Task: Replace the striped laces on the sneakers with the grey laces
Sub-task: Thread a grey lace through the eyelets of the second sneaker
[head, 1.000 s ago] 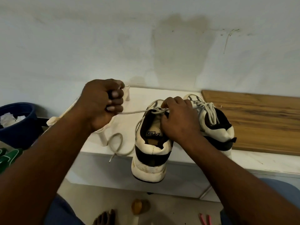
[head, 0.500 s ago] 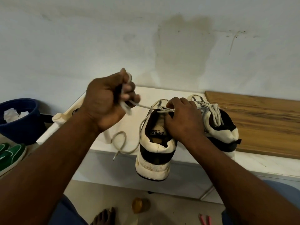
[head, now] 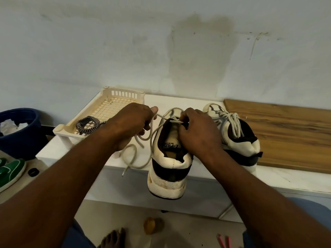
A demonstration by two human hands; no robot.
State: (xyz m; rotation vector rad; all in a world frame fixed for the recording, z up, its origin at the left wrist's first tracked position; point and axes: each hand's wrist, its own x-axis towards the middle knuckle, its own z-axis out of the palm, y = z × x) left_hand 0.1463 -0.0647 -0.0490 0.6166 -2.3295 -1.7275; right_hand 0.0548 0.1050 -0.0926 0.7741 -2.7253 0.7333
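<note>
White shelf [head: 179, 102]: my left hand [head: 130, 122] pinches the grey lace [head: 152, 129] leftward from the eyelet; right hand [head: 198, 131] grips the sneaker [head: 168, 169] collar.

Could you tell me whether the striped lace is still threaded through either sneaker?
No, the striped lace lies bundled in the cream basket at the left, while both sneakers carry grey lace.

Grained wooden board [head: 279, 133], latticed plastic tray [head: 114, 102], scuffed matt sneaker [head: 168, 158], woven lace [head: 132, 158].

Sneaker tongue [head: 176, 120] behind hands [head: 198, 130]
</note>
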